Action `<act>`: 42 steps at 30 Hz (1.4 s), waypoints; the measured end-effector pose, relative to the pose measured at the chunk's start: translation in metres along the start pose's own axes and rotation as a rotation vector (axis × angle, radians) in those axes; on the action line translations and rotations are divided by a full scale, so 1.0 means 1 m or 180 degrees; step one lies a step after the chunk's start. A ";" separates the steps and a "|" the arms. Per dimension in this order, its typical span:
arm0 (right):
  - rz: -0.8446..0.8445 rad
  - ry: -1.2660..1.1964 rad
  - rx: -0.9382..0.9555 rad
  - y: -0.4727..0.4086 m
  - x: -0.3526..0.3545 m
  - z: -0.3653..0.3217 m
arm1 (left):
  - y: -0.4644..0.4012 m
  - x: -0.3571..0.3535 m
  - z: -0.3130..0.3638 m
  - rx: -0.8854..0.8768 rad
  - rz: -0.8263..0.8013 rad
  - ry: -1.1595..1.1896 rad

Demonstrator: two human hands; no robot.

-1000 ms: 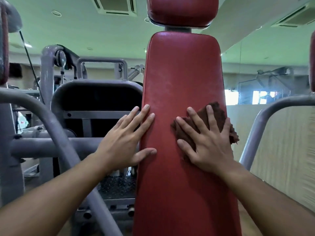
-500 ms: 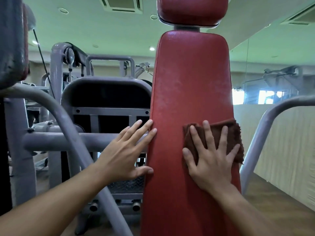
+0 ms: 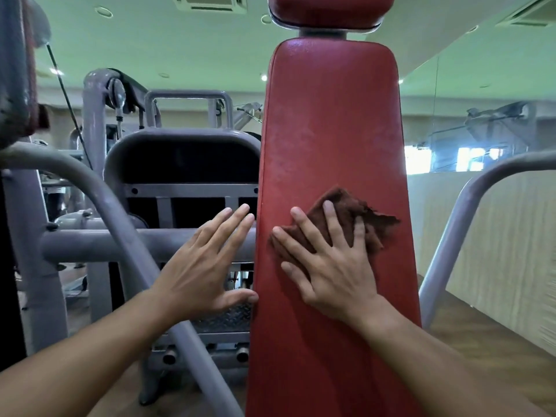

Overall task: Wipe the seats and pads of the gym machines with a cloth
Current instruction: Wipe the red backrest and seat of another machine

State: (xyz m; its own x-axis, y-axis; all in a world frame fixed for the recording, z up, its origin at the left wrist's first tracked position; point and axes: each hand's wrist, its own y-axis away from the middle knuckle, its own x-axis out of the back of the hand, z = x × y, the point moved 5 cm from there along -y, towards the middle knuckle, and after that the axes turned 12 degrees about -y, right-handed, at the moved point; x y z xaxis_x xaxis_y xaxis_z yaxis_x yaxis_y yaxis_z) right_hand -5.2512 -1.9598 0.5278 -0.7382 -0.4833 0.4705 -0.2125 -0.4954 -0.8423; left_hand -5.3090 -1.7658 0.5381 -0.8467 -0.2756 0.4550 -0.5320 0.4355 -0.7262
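Under the right hand – fingers spread flat – a brown cloth is pressed onto the red back pad; left hand, fingers straight, touches the pad's edge.

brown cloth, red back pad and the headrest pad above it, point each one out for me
brown cloth (image 3: 368, 216), head view, bare upper right part beyond the fingers
red back pad (image 3: 331, 115), head view, middle of its upper face
red headrest pad (image 3: 328, 9), head view, middle of its front
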 end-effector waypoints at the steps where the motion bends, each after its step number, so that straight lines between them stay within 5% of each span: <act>1: 0.0046 -0.0023 -0.0027 -0.013 0.002 -0.004 | -0.001 0.002 0.000 -0.0005 0.0036 -0.0001; 6: 0.0079 -0.0214 -0.0078 -0.035 -0.004 -0.026 | -0.008 0.012 -0.004 0.0157 0.0195 0.0108; 12: -0.0170 0.0014 0.0743 0.047 -0.017 -0.015 | -0.003 0.006 0.020 -0.0114 0.0040 0.0103; 18: -0.0021 0.0150 -0.0315 0.031 0.014 0.055 | -0.013 -0.003 0.051 -0.0200 0.0066 0.0108; 24: -0.0191 0.0329 0.0216 0.084 0.005 0.063 | -0.014 -0.012 0.060 -0.0051 -0.0007 0.0116; 29: -0.0051 0.0078 -0.0334 0.092 0.003 0.058 | -0.012 -0.011 0.063 0.0050 -0.0050 0.0207; 34: -0.0327 0.0178 0.0363 0.152 -0.017 0.042 | 0.020 -0.017 0.079 -0.0020 -0.0099 0.0242; 39: -0.0250 0.0245 0.0235 0.152 -0.018 0.051 | 0.056 -0.033 0.095 -0.0049 -0.0201 0.0211; 42: -0.0369 0.0283 0.0659 0.200 -0.041 0.031 | 0.067 -0.035 0.097 -0.0072 -0.0221 0.0226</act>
State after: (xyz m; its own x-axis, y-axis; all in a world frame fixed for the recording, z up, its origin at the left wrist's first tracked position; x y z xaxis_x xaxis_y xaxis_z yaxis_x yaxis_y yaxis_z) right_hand -5.2439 -2.0614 0.3481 -0.7719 -0.3539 0.5282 -0.1702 -0.6854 -0.7080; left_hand -5.3148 -1.8099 0.4238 -0.8054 -0.2447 0.5399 -0.5887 0.4369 -0.6802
